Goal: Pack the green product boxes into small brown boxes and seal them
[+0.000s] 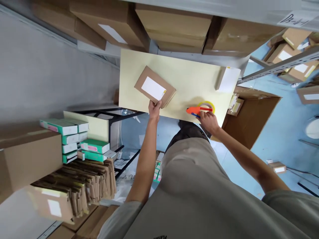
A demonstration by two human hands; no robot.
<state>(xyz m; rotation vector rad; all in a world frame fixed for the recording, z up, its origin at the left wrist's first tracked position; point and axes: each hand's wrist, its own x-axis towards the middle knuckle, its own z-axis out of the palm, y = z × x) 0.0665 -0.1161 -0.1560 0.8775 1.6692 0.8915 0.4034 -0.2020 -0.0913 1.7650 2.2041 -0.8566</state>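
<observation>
On the pale yellow tabletop [184,71] lies a small cardboard box [145,75] with a white label [153,89] on its upper face. My left hand [155,109] grips the near edge of this box, thumb on top by the label's corner. Toward the table's front right, my right hand [208,121] is closed around the handle of an orange tape dispenser [193,110] with a blue part. A yellow-edged roll of tape [209,103] sits on the dispenser. The dispenser is apart from the box.
A stack of white labels [229,79] stands at the table's right rear corner. Large cartons [174,28] fill the shelf behind. An open carton [254,116] holding small parcels is at the right. On the left are green-and-white boxes [96,146] above folded cardboard [99,179].
</observation>
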